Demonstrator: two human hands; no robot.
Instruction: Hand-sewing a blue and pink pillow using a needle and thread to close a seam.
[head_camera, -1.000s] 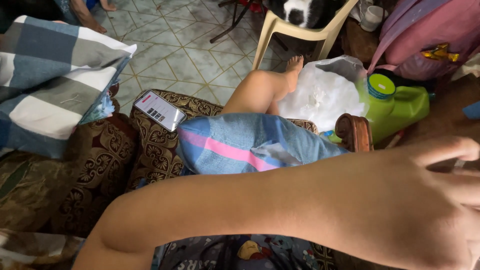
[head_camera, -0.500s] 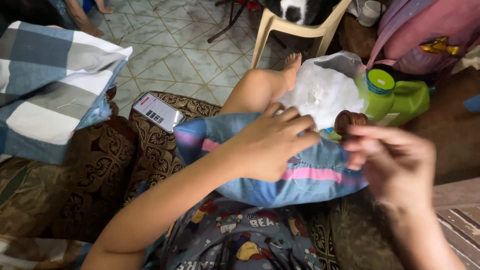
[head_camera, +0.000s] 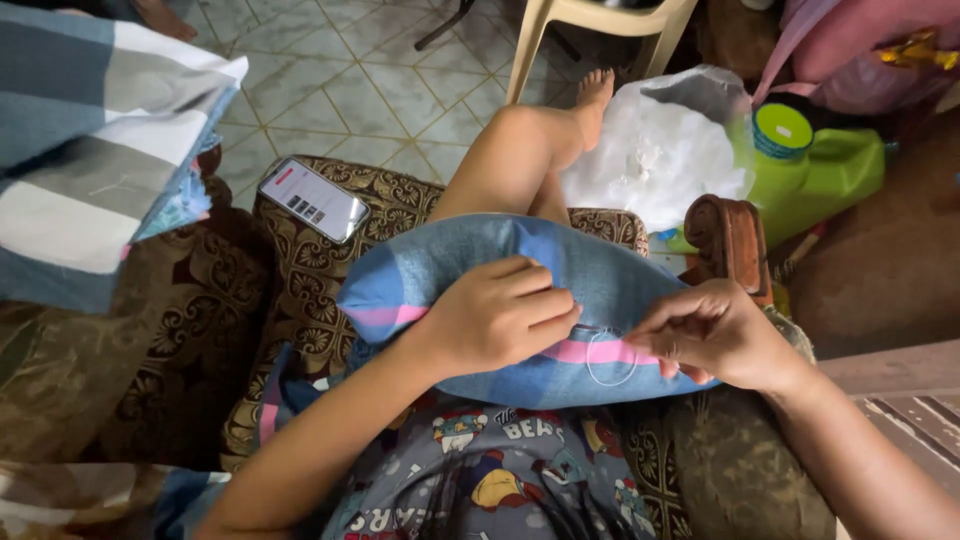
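A blue pillow with pink stripes (head_camera: 600, 275) lies across my lap on a patterned brown sofa (head_camera: 300, 330). My left hand (head_camera: 495, 315) rests curled on the pillow's middle, fingers pressing its fabric. My right hand (head_camera: 715, 335) pinches something small at the pillow's seam, and a thin loop of white thread (head_camera: 610, 360) hangs from it over the pink stripe. Whether a needle sits between those fingers is too small to tell. My bent bare leg (head_camera: 520, 150) stretches out beyond the pillow.
A phone (head_camera: 312, 200) lies screen up on the sofa seat. A checked grey and blue blanket (head_camera: 90, 150) covers the left. A white plastic bag (head_camera: 655, 150), a green jug (head_camera: 820, 170) and a plastic chair (head_camera: 600, 25) stand on the tiled floor ahead.
My left arm, which crossed the whole view a second ago, has drawn back onto the pillow. My right hand has come in to the seam and pulled out a thread loop.
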